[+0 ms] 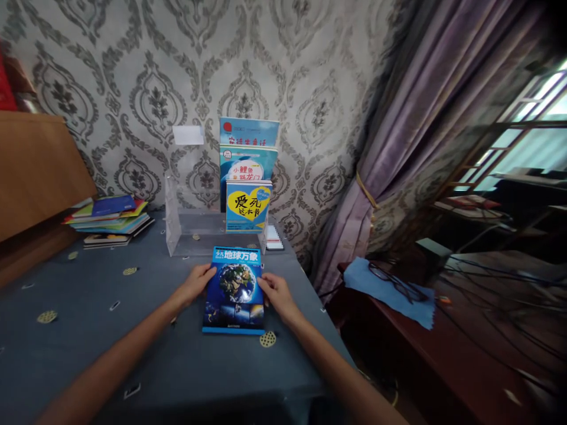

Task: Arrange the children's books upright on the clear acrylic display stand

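A blue book (234,295) with a globe on its cover is held by both side edges, its front facing up toward me. My left hand (195,284) pinches the left edge, thumb on the cover. On the right edge, my right hand (275,295) grips it the same way, fingers partly hidden. Just behind the book stands a clear plastic book rack (204,227). Its right side holds a yellow-and-blue book (248,206) in front, a teal book (248,162) behind it and a light blue book (250,131) at the back.
Left of the rack lies a stack of books (113,215) on the dark tablecloth (88,330). A phone (274,237) rests by the rack's right end. Farther right, a reddish-brown table (398,339) bears a blue cloth (390,289), glasses and cables, near a purple curtain (398,130).
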The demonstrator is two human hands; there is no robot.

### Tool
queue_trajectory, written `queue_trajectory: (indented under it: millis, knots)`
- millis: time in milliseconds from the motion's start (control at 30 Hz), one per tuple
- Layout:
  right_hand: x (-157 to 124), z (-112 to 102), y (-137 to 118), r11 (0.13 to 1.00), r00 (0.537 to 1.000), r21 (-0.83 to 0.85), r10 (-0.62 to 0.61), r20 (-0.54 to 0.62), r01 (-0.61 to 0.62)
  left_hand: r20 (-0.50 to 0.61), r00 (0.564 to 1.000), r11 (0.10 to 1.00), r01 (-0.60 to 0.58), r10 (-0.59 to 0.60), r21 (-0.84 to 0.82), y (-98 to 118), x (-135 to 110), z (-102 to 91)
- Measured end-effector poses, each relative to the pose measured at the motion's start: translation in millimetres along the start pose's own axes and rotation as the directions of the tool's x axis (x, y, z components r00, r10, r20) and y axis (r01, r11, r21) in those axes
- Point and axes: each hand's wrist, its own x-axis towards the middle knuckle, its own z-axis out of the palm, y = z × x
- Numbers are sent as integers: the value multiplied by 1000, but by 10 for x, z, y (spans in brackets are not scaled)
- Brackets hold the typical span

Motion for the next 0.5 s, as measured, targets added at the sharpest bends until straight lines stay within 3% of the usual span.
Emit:
queue_trajectory:
  millis: [67, 167, 233, 367, 500]
  knots:
    - [40, -12, 87, 996, 999, -85, 38, 35, -34, -44, 997, 926, -49, 71, 375, -103, 12, -85]
    - [78, -17, 116, 981, 994, -185, 75, 73, -60, -65, 985, 658, -58, 161, 751, -136, 4, -139]
    - [100, -17, 88, 972, 991, -225, 93, 93, -70, -45, 979, 556, -73, 197, 828, -116, 18, -122]
    - [126, -47, 7, 925, 986, -364, 146, 77, -108, -10, 940, 528, -182, 340, 830, -140, 153, -61]
    - [90, -79, -93, 716, 1000, -697, 7, -29, -25, 22, 908, 543, -269, 417, 796, -312, 314, -51]
